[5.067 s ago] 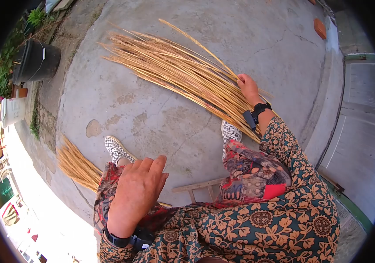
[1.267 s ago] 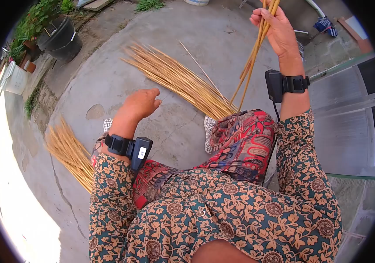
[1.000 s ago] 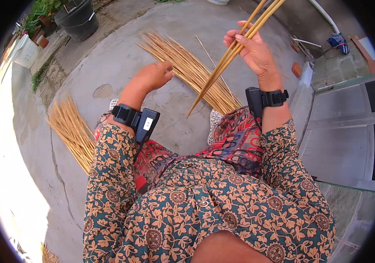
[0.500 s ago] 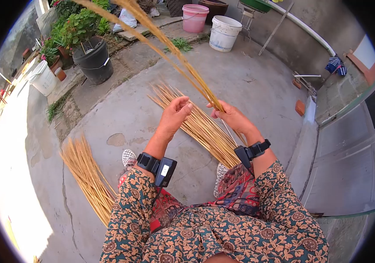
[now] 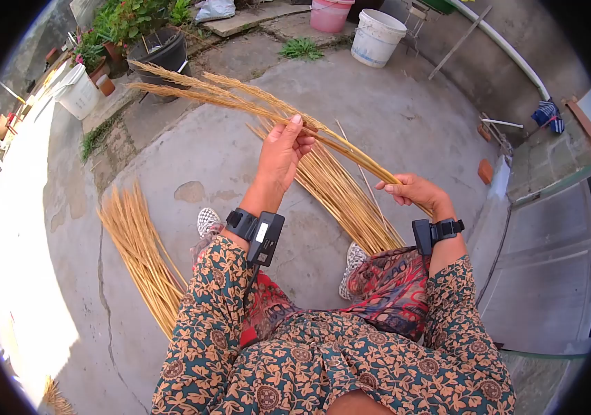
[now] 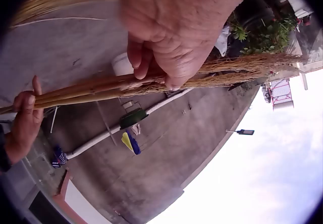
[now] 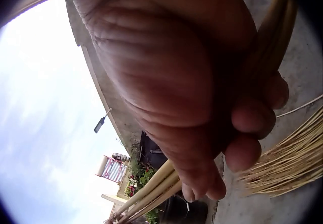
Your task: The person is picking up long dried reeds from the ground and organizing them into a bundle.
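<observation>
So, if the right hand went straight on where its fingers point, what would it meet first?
Probably the left hand, farther along the held stalks. In the head view a bundle also crosses that line, but it lies on the ground, likely lower; depth is unclear.

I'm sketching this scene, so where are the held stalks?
In the head view, the held stalks slant across the upper half, running through the left hand to the right hand, above the larger floor bundle.
</observation>
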Available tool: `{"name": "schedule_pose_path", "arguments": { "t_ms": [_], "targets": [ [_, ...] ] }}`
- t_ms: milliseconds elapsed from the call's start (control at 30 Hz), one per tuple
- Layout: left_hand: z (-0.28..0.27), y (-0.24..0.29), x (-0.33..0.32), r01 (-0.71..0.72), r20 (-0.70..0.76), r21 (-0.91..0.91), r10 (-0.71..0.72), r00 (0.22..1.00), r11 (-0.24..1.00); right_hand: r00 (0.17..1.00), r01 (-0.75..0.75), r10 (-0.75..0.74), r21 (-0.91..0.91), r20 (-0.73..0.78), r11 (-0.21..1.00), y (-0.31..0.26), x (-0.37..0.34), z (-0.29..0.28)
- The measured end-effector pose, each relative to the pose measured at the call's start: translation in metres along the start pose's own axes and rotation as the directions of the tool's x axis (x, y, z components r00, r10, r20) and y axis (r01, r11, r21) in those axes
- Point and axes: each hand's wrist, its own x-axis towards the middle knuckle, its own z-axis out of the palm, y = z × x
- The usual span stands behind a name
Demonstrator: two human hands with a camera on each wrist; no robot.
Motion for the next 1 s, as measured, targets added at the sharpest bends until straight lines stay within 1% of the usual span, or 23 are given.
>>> {"name": "schedule_pose_path", "arguments": {
  "t_ms": [33, 133, 233, 333, 433, 533, 633, 733, 833, 933, 1000],
  "targets": [
    [0.0, -0.001, 0.001, -0.004, 0.013, 0.002, 0.004, 1.0, 1.0, 1.0, -0.002, 0.002, -0.004, -0.025, 1.0, 0.001, -0.001, -0.001],
    [-0.002, -0.002, 0.001, 0.041, 0.017, 0.051, -0.042, 0.999, 0.998, 0.998, 0.052, -0.048, 0.108, -0.032, 0.993, 0.001, -0.004, 0.002],
    [-0.001, -0.003, -0.001, 0.073, 0.061, 0.023, -0.075, 0.995, 0.997, 0.99, 0.061, -0.05, 0.086, -0.13, 0.994, -0.006, -0.005, 0.005],
    [0.001, -0.004, -0.002, 0.089, 0.09, 0.031, -0.091, 0.992, 0.996, 0.993, 0.047, -0.036, 0.093, -0.111, 0.995, -0.013, -0.007, 0.009],
    [0.0, -0.007, -0.002, 0.113, 0.117, 0.052, -0.118, 0.986, 0.992, 0.995, 0.071, -0.068, 0.05, -0.068, 0.996, -0.011, 0.0, 0.011],
    [0.006, -0.007, -0.006, 0.137, 0.106, 0.082, -0.146, 0.984, 0.987, 0.997, 0.065, -0.063, 0.029, -0.05, 0.997, -0.022, 0.003, 0.017],
    [0.009, -0.011, -0.007, 0.154, 0.162, 0.077, -0.165, 0.973, 0.985, 0.993, 0.11, -0.106, 0.097, -0.046, 0.989, -0.03, 0.007, 0.027],
    [0.015, -0.02, -0.009, 0.244, 0.224, 0.044, -0.248, 0.942, 0.969, 0.99, 0.136, -0.129, 0.142, -0.055, 0.981, -0.039, 0.009, 0.029],
    [0.012, -0.02, -0.005, 0.201, 0.222, 0.024, -0.201, 0.954, 0.979, 0.991, 0.124, -0.117, 0.112, -0.067, 0.986, -0.031, 0.016, 0.022],
    [0.005, -0.016, 0.002, 0.17, 0.169, 0.032, -0.173, 0.97, 0.985, 0.993, 0.094, -0.088, 0.082, -0.078, 0.992, -0.023, 0.014, 0.019],
    [0.001, -0.013, 0.003, 0.139, 0.165, 0.008, -0.138, 0.977, 0.99, 0.995, 0.099, -0.096, 0.081, -0.041, 0.992, -0.011, 0.017, 0.016]
  ]
}}
